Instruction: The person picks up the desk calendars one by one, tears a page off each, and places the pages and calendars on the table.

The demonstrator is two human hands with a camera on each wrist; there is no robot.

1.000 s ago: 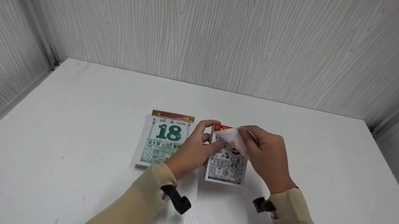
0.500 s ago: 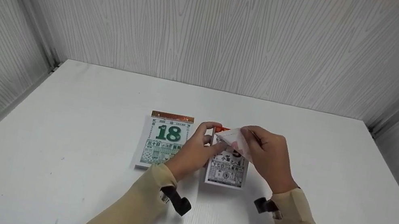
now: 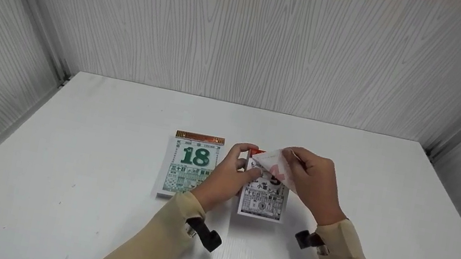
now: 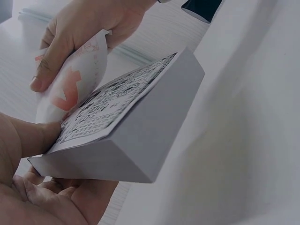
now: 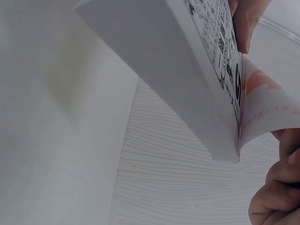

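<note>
Your right hand (image 3: 313,182) pinches the top sheet (image 3: 276,168), peeled up off the black-printed calendar block (image 3: 263,199) lying on the surface (image 3: 348,160). Your left hand (image 3: 227,176) pins the block's upper left, thumb curled onto the page. Risk: a skewed pull would tear the sheet raggedly at the binding; a weak hold lets the block slide toward the green "18" calendar (image 3: 192,165) just beside it.

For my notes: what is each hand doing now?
Left hand: holds the calendar pad steady.
Right hand: pinches the lifted top sheet.
</note>
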